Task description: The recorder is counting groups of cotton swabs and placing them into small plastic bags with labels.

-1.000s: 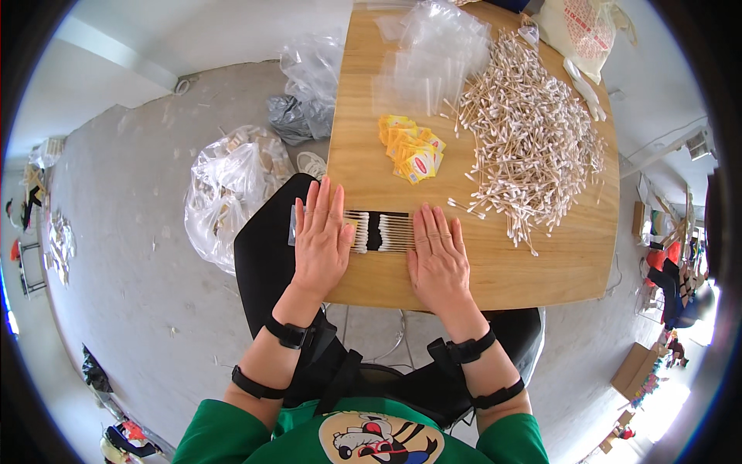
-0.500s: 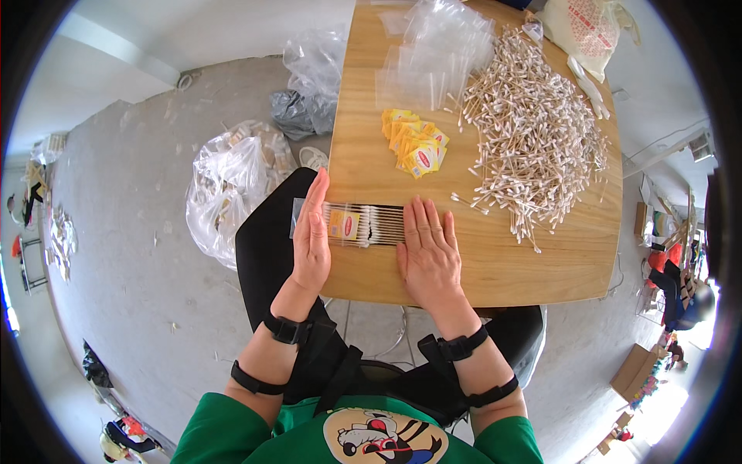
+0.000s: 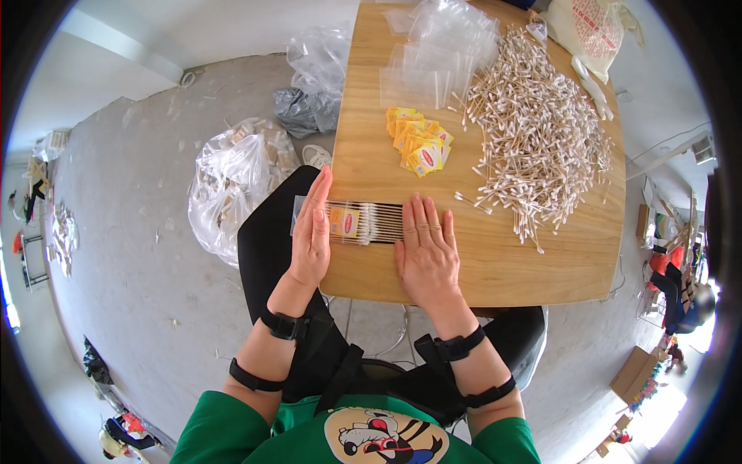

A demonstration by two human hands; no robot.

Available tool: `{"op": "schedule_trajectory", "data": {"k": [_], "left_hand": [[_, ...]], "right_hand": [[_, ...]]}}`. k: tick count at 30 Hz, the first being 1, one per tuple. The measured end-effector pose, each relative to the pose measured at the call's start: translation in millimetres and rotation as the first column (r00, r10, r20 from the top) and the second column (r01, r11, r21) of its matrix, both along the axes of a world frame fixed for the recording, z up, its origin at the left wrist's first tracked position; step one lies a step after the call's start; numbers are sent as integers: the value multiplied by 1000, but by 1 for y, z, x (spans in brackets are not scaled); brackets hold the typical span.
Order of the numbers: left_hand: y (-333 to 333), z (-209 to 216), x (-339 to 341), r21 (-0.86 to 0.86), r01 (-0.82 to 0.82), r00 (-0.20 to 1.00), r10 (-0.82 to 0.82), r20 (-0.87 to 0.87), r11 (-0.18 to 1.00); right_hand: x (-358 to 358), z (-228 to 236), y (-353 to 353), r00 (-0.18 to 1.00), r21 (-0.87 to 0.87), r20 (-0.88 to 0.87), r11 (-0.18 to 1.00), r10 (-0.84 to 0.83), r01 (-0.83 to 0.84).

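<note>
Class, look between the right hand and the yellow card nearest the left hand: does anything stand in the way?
Yes. Cotton swabs, laid side by side, fill the space between the right hand and the yellow card.

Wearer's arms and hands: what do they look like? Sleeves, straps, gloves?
Short green sleeves. The left hand and right hand are ungloved. Each arm wears a black wristband with a boxy black module, plus a narrower black forearm strap nearer the elbow.
</note>
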State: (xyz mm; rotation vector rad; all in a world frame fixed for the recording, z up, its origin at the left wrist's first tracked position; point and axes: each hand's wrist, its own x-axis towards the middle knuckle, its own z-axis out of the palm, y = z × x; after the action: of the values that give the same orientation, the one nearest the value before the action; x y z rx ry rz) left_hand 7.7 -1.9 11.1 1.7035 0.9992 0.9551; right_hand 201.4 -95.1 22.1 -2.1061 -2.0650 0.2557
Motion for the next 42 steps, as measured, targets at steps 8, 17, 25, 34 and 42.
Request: {"op": "schedule_trajectory", "data": {"k": [8,17,25,34,42], "left_hand": [[1,-20,-2,234,122,846,23,-533,965],[3,-23,-2,215,121,890,-10,-456,969],[4,-24,-7,143,113,939,-59,-338,983],[2,-8,1,-351,56,919,89,385,935],[4,-3,0,-444,53,813,219,539,895]], "right_hand": [[-3,1,1,1000,-5,-3,1000,-6,6],[-3,0,11,998,12,6,998,69,-69],[-18,1,21,996,43,-40,996,77,-75],[-41,-7,16,995,43,-96,999,-19,24],[-27,-3,30,660,210,-752,949,3,235]]}}
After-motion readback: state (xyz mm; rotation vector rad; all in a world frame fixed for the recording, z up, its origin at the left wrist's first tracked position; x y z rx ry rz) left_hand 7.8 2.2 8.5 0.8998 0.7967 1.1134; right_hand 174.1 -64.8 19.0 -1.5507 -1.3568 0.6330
